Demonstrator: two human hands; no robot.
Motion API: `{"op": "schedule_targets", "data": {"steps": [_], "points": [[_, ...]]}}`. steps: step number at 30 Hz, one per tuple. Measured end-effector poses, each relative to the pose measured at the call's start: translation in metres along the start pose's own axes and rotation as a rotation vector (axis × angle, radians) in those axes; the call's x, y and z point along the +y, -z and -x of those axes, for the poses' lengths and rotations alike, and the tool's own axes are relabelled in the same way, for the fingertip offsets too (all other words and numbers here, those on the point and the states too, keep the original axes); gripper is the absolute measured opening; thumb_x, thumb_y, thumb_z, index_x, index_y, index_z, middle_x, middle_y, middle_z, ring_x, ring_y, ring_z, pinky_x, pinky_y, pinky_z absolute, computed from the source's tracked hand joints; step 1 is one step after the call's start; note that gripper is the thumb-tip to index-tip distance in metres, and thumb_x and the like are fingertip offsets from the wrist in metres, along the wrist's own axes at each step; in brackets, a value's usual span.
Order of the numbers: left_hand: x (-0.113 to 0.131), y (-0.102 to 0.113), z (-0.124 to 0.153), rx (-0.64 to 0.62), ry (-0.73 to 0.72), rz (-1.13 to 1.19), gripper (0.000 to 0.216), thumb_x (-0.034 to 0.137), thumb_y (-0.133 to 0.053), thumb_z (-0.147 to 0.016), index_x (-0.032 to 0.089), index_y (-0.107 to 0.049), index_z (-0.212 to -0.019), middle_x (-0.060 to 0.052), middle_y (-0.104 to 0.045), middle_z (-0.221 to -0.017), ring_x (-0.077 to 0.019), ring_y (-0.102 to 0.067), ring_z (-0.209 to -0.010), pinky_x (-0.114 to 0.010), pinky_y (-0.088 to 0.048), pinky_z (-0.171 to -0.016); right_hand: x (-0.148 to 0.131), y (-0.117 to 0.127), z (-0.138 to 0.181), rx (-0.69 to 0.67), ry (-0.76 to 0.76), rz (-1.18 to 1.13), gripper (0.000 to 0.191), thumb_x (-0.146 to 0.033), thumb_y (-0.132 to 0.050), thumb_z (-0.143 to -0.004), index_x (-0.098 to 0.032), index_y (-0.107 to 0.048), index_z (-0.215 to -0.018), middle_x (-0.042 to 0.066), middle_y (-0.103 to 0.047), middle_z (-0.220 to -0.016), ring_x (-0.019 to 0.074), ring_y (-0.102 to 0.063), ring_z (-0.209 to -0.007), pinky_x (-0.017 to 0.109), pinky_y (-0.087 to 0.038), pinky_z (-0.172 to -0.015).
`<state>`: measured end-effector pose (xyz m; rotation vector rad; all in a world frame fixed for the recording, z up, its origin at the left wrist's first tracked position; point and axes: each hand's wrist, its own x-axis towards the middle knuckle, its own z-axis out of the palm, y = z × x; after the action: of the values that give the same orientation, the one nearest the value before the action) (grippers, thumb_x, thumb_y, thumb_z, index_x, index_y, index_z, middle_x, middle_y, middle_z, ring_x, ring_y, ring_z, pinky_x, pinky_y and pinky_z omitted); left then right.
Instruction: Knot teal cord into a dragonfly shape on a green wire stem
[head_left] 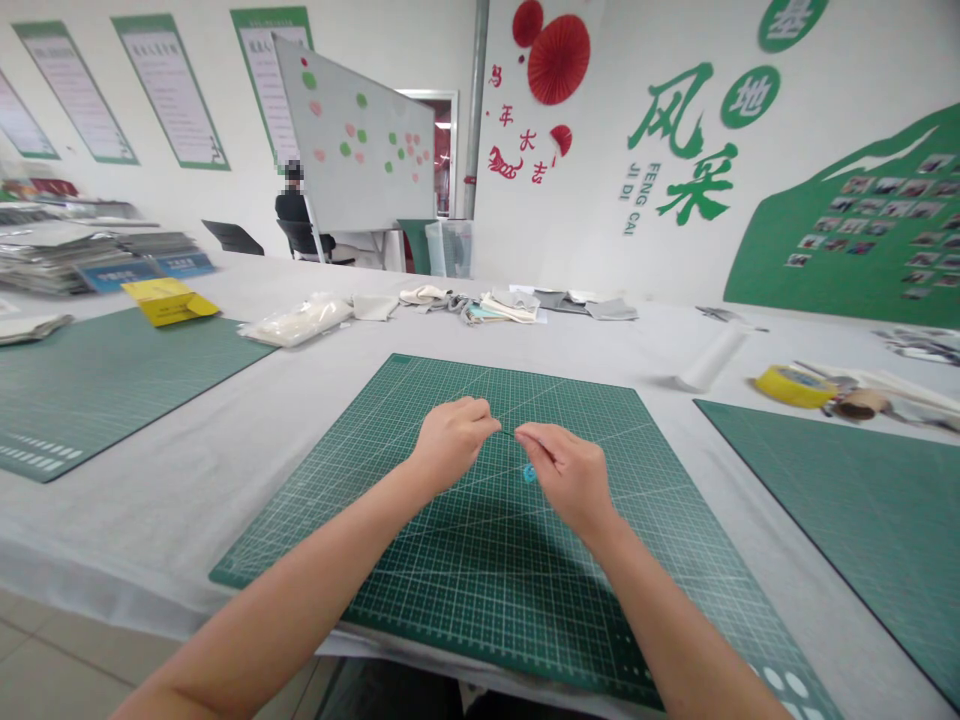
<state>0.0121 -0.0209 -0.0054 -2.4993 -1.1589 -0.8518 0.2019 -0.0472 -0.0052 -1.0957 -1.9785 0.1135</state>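
My left hand (452, 437) and my right hand (566, 470) hover close together over the middle of a green cutting mat (480, 590). Both are pinched, fingertips almost meeting, with a very thin dark strand (508, 432) stretched between them. It is too fine to tell whether it is thread or a needle. A small teal object (529, 473) sits just under my right hand's fingers, on or just above the mat.
Two more green mats lie left (82, 390) and right (862, 500) on the grey-covered table. Behind are a yellow tape roll (795, 386), a white roll (712, 360), folded cloth pieces (510, 303), a plastic bag (296, 322) and a yellow box (169, 300). A person (296, 210) sits by a whiteboard.
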Motion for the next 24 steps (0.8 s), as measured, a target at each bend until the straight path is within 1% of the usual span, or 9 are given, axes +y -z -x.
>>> {"op": "schedule_targets", "data": {"steps": [4,6,7,9,11,13,18,21,24], "points": [[-0.002,0.003,-0.002,-0.037,-0.134,0.015,0.026,0.012,-0.044,-0.087,0.021,-0.068,-0.090,-0.004,-0.061,-0.077,-0.0158,-0.052,-0.074,-0.028,-0.039,-0.065,0.002,0.003,-0.003,0.036,-0.025,-0.078,0.024,-0.033,-0.048,-0.091,-0.024,-0.069,-0.091,0.003,-0.072,-0.092,0.0179,-0.065,-0.083,0.029,-0.047,-0.076],[-0.002,0.005,-0.003,-0.051,-0.182,0.038,0.025,0.012,-0.045,-0.088,0.021,-0.068,-0.090,-0.004,-0.063,-0.078,-0.0159,-0.053,-0.074,-0.028,-0.039,-0.065,0.004,0.005,-0.006,0.052,-0.071,-0.128,0.023,-0.034,-0.050,-0.089,-0.023,-0.070,-0.087,0.002,-0.070,-0.084,0.0160,-0.062,-0.074,0.028,-0.045,-0.070],[-0.001,0.006,-0.003,-0.057,-0.200,0.055,0.025,0.013,-0.044,-0.088,0.021,-0.068,-0.090,-0.004,-0.063,-0.079,-0.0159,-0.053,-0.075,-0.028,-0.039,-0.065,0.006,0.007,-0.008,0.056,-0.108,-0.151,0.022,-0.035,-0.051,-0.088,-0.023,-0.070,-0.085,0.001,-0.068,-0.075,0.0146,-0.059,-0.065,0.027,-0.043,-0.064],[0.000,0.007,-0.004,-0.067,-0.227,0.103,0.026,0.014,-0.044,-0.089,0.020,-0.069,-0.090,-0.004,-0.065,-0.081,-0.0158,-0.054,-0.076,-0.028,-0.040,-0.066,0.012,0.008,-0.011,0.056,-0.194,-0.206,0.022,-0.038,-0.056,-0.085,-0.022,-0.070,-0.081,-0.002,-0.055,-0.056,0.0117,-0.046,-0.051,0.026,-0.036,-0.054],[0.002,0.009,-0.004,-0.074,-0.233,0.177,0.027,0.014,-0.044,-0.089,0.021,-0.070,-0.090,-0.004,-0.066,-0.084,-0.0156,-0.056,-0.078,-0.028,-0.042,-0.067,0.019,0.009,-0.014,0.052,-0.282,-0.304,0.021,-0.039,-0.060,-0.081,-0.021,-0.070,-0.077,-0.005,-0.038,-0.047,0.0100,-0.035,-0.046,0.026,-0.029,-0.049],[0.005,0.011,-0.004,-0.077,-0.205,0.275,0.027,0.015,-0.045,-0.089,0.022,-0.071,-0.090,-0.004,-0.067,-0.087,-0.0151,-0.058,-0.081,-0.027,-0.044,-0.071,0.027,0.008,-0.016,0.033,-0.374,-0.460,0.022,-0.041,-0.064,-0.077,-0.020,-0.070,-0.076,-0.007,-0.031,-0.046,0.0087,-0.029,-0.045,0.025,-0.024,-0.046],[0.010,0.017,-0.006,-0.079,-0.027,0.638,0.020,0.020,-0.052,-0.088,0.022,-0.072,-0.089,-0.005,-0.067,-0.087,-0.0148,-0.060,-0.084,-0.027,-0.048,-0.075,0.036,0.002,-0.018,-0.026,-0.608,-0.836,0.027,-0.042,-0.073,-0.066,-0.017,-0.067,-0.075,-0.009,-0.032,-0.043,0.0051,-0.020,-0.039,0.024,-0.012,-0.039],[0.011,0.019,-0.008,-0.049,0.093,0.811,0.013,0.018,-0.059,-0.083,0.020,-0.072,-0.084,-0.004,-0.065,-0.082,-0.0136,-0.060,-0.079,-0.026,-0.048,-0.072,0.033,0.000,-0.018,-0.059,-0.684,-0.914,0.027,-0.041,-0.075,-0.063,-0.017,-0.066,-0.073,-0.010,-0.032,-0.043,0.0044,-0.019,-0.038,0.023,-0.011,-0.038],[0.010,0.017,-0.010,0.027,0.197,0.862,0.010,0.016,-0.062,-0.080,0.019,-0.072,-0.080,-0.003,-0.064,-0.080,-0.0126,-0.059,-0.075,-0.025,-0.046,-0.067,0.029,-0.003,-0.016,-0.094,-0.696,-0.909,0.026,-0.038,-0.076,-0.061,-0.016,-0.065,-0.071,-0.007,-0.039,-0.047,0.0045,-0.024,-0.041,0.023,-0.014,-0.039]]}}
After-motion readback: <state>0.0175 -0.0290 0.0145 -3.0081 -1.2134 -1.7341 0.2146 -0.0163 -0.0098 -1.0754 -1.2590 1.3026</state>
